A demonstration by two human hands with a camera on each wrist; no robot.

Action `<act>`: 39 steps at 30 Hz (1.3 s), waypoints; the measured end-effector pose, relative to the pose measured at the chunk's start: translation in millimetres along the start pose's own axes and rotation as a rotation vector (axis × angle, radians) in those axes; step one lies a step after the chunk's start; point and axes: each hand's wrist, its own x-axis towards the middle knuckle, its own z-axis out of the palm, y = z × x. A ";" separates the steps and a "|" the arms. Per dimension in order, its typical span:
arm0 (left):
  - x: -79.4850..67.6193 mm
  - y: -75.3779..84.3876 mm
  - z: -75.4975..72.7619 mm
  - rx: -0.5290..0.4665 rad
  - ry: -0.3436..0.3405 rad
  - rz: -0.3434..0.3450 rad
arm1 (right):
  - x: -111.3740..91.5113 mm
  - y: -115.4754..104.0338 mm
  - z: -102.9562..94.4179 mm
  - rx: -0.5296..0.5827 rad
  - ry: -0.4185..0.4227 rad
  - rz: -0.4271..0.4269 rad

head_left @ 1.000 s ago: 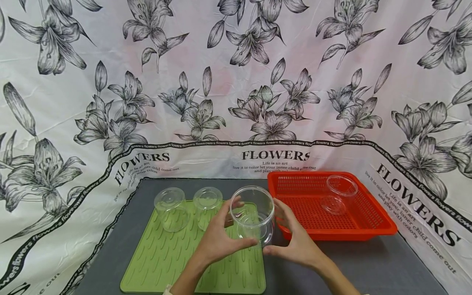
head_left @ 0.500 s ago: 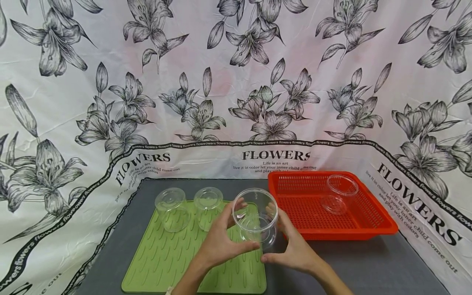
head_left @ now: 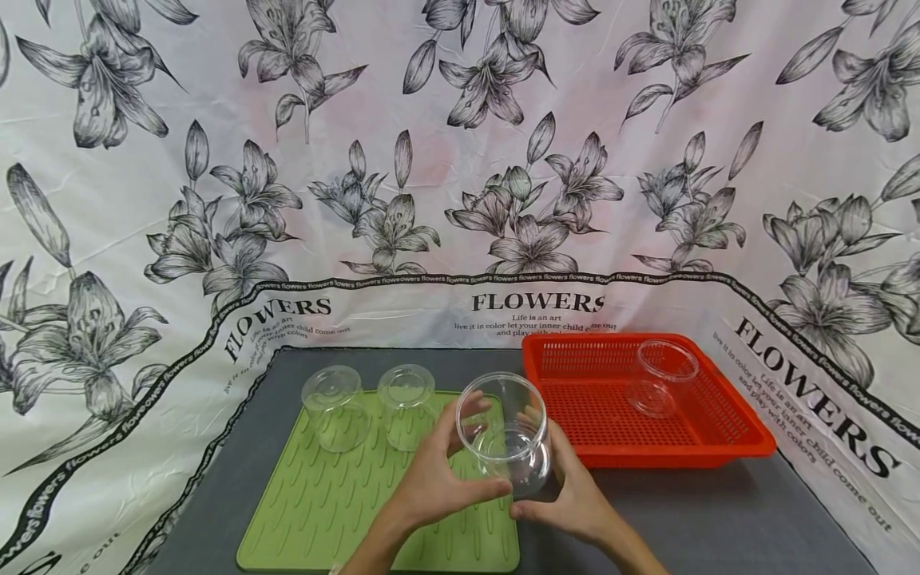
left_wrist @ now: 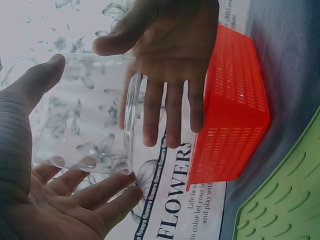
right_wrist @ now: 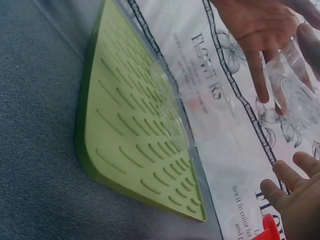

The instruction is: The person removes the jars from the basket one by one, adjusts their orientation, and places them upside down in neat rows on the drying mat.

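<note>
A clear, wide-mouthed cup [head_left: 505,427] is off the table over the right edge of the green ridged mat [head_left: 323,495], tilted with its rim facing up toward me. My left hand [head_left: 431,479] grips its left side, thumb on the near side and fingers around the far side, as the left wrist view also shows. From the right, my right hand [head_left: 575,487] holds it near the base, its fingers rather straight in the left wrist view. Two similar clear cups, a left one [head_left: 336,415] and a right one [head_left: 406,411], stand upside down on the mat.
A red perforated basket [head_left: 611,459] stands at the back right, with another clear cup [head_left: 664,375] in it, rim up. The dark grey table [head_left: 719,519] meets a flower-printed cloth [head_left: 402,319] behind and at the sides.
The held cup has shifted slightly right and down, and its rim has tilted further toward me. Both hands have moved along with it. The other cups and the basket stay put.
</note>
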 end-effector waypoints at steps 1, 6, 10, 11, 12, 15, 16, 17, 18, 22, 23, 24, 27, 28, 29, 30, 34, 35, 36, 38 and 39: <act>0.0 0.2 0.4 -0.004 -0.001 0.003 | -0.6 0.6 0.3 0.010 0.004 -0.003; -0.1 -0.1 2.7 -0.028 -0.015 0.012 | -2.0 3.2 0.9 0.083 0.010 0.006; -0.6 -1.6 4.2 -0.046 -0.024 0.019 | -2.4 3.5 0.9 0.115 0.015 0.028; -0.9 -1.9 4.4 -0.051 -0.026 0.019 | -2.3 3.1 0.9 0.118 0.017 0.031; -1.1 -1.8 4.4 -0.055 -0.028 0.019 | -2.3 2.5 1.0 0.124 0.018 0.036; -1.7 -1.5 4.1 -0.067 -0.041 0.022 | -2.3 0.5 0.8 0.141 0.016 0.042; -2.1 -1.0 4.1 -0.076 -0.044 0.016 | -2.3 0.0 0.7 0.145 0.017 0.042; -2.3 -0.6 3.9 -0.081 -0.048 0.015 | -2.3 -0.6 0.6 0.148 0.018 0.043; -2.5 -0.3 3.7 -0.084 -0.051 0.013 | -2.4 -1.0 0.6 0.148 0.020 0.044; -3.0 1.0 3.1 -0.097 -0.058 -0.001 | -2.4 -3.5 0.1 0.138 0.030 0.048; -3.2 1.1 2.9 -0.099 -0.059 -0.001 | -2.4 -4.4 0.0 0.135 0.033 0.049; -3.5 1.2 2.5 -0.098 -0.061 -0.002 | -2.4 -5.3 -0.3 0.132 0.035 0.050; -3.7 1.2 0.6 -0.092 -0.061 0.005 | -2.8 -7.4 -2.6 0.122 0.044 0.051; -3.7 1.4 -0.5 -0.086 -0.058 0.010 | -3.1 -7.6 -3.7 0.115 0.048 0.051; -3.8 1.8 -2.0 -0.079 -0.053 0.014 | -3.3 -7.8 -5.0 0.107 0.054 0.056; -3.8 2.3 -3.7 -0.067 -0.044 0.017 | -3.7 -7.8 -6.3 0.095 0.059 0.062; -3.6 7.1 -12.5 0.012 0.010 0.050 | -5.0 -6.9 -10.6 0.017 0.081 0.100; -3.5 8.7 -14.9 0.035 0.020 0.058 | -5.2 -6.8 -11.4 -0.005 0.084 0.108; -3.0 10.6 -17.2 0.064 0.031 0.066 | -5.5 -6.6 -11.7 -0.029 0.087 0.117; -1.8 14.6 -21.7 0.124 0.034 0.085 | -6.0 -6.3 -12.4 -0.079 0.092 0.124; -1.0 16.9 -23.7 0.148 0.029 0.091 | -6.2 -6.5 -12.5 -0.096 0.093 0.128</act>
